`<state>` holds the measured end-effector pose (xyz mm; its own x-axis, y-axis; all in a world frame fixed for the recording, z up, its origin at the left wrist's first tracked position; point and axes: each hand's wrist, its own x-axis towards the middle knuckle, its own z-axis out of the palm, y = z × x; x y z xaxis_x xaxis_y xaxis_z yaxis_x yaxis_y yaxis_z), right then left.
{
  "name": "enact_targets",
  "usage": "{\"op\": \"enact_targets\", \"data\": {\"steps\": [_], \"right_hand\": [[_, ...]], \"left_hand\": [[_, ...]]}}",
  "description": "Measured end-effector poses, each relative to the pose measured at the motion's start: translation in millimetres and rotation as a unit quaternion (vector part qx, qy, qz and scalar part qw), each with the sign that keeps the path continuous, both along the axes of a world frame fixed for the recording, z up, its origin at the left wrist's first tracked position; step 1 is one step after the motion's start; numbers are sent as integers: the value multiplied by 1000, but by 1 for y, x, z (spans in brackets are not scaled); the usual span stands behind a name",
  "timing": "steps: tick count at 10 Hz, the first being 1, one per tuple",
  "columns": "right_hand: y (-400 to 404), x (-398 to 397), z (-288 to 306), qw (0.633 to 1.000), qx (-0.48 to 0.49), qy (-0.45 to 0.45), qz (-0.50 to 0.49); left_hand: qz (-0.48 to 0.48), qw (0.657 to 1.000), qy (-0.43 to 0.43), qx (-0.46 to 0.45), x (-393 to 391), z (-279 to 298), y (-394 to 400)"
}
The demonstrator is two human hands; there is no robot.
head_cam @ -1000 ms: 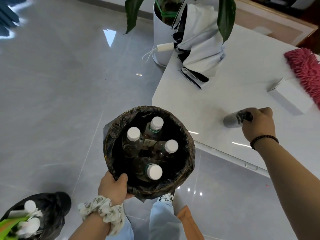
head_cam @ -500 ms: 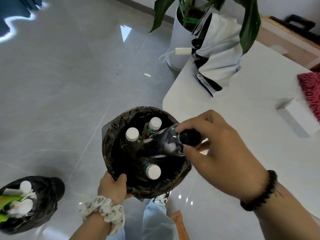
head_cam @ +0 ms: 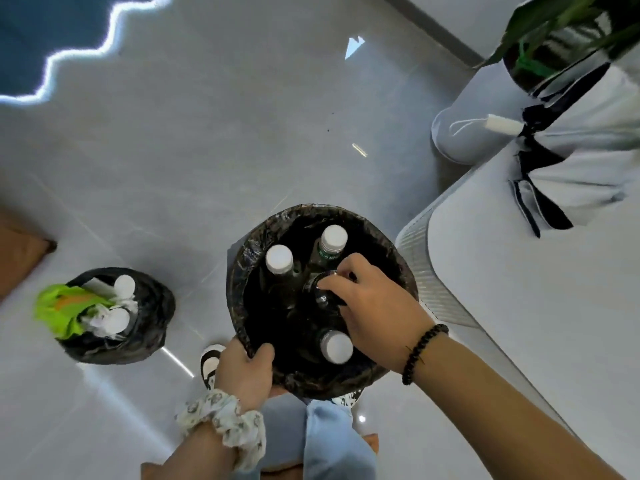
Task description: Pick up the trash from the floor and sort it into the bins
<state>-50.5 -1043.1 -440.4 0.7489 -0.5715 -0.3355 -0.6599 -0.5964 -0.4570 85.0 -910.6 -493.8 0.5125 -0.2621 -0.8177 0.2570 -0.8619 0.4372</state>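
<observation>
Dark-capped bottle (head_cam: 320,295) lowered neck-up into the bottle bin (head_cam: 239,271).
Right hand (head_cam: 374,306) directly above, pinching its cap; left hand (head_cam: 247,370) gripping the near rim.

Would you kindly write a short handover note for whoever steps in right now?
Left hand grips the rim of the held bin.
Right hand has its grip on a black-capped bottle, lowering it into that bin.
Done: three white-capped bottles inside; the second bin on the floor holds paper trash.
Left: release the bottle. No more floor trash visible.
</observation>
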Motion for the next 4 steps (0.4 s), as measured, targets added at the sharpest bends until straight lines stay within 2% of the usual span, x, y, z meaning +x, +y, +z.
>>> {"op": "enact_targets", "data": {"steps": [1, 2, 3, 4], "right_hand": [[2, 22, -13, 1000, 0, -1, -9], [12, 44, -21, 983, -53, -62, -164], [22, 65, -34, 927, 28, -44, -371], [41, 101, -54, 768, 356, -80, -527]], "left_hand": [[-19, 999, -26, 10, 26, -1, 13], [12, 1000, -17, 8, 57, -1, 24], [46, 999, -3, -1, 96, -5, 37], [93, 995, 24, -7, 141, -15, 50]]}}
